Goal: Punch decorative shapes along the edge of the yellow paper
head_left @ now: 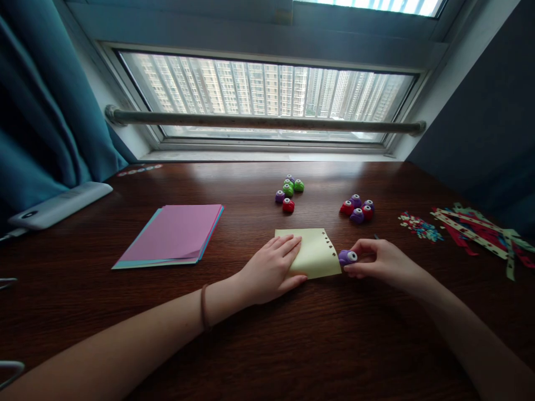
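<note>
A pale yellow sheet of paper [315,253] lies on the dark wooden table, with a row of small punched holes along its right side. My left hand [273,267] rests flat on the sheet's left part, fingers stretched out. At the right edge of the paper is a purple craft punch [343,257] with a white round button. Thumb and fingers of my right hand [378,259] are closed around this punch. Behind the sheet stand two groups of similar small punches, one with green, purple and red ones [288,189], the other red and purple [357,209].
To the left lies a stack of coloured paper [171,231], pink on top. Beyond it is a white device [62,205] with a cable. On the right are tiny paper cutouts [420,226] and a heap of punched paper strips [480,228]. A window with a rail [267,120] is behind the table.
</note>
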{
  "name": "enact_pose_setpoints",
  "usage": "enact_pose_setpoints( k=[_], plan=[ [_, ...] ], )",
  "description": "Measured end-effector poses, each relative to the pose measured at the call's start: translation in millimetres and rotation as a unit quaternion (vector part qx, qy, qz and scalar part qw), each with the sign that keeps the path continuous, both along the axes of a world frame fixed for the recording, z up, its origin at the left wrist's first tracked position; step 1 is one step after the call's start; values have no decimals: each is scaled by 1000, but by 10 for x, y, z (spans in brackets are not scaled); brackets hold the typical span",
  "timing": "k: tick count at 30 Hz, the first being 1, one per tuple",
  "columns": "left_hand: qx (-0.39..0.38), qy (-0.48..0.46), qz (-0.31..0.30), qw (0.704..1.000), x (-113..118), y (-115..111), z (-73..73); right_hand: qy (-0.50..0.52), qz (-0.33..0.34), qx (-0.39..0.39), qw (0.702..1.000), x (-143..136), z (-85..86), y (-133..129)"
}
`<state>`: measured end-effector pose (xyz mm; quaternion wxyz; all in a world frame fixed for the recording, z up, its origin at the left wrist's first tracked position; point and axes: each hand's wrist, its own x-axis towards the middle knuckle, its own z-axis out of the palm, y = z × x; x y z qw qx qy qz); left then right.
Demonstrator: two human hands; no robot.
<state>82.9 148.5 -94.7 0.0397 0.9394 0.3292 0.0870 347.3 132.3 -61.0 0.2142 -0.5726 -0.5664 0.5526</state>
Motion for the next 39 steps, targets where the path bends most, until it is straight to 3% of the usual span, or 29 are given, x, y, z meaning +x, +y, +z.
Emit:
enact_pose_setpoints(
  k=[18,24,28,39],
  plan=[
    [-2,0,0,1000,3,11,-14,-52,25,45,997,71,-104,19],
    [-4,4,2,1000,1,-3,3,-98,52,101,989,64,-134,-4],
    [-3,7,7,1000,1,-5,9,-78,79,110,988,22,-92,-29],
    [-10,-4,24,1000,-1,-10,-12,-91,77,180,976,-71,-104,-42]
  ],
)
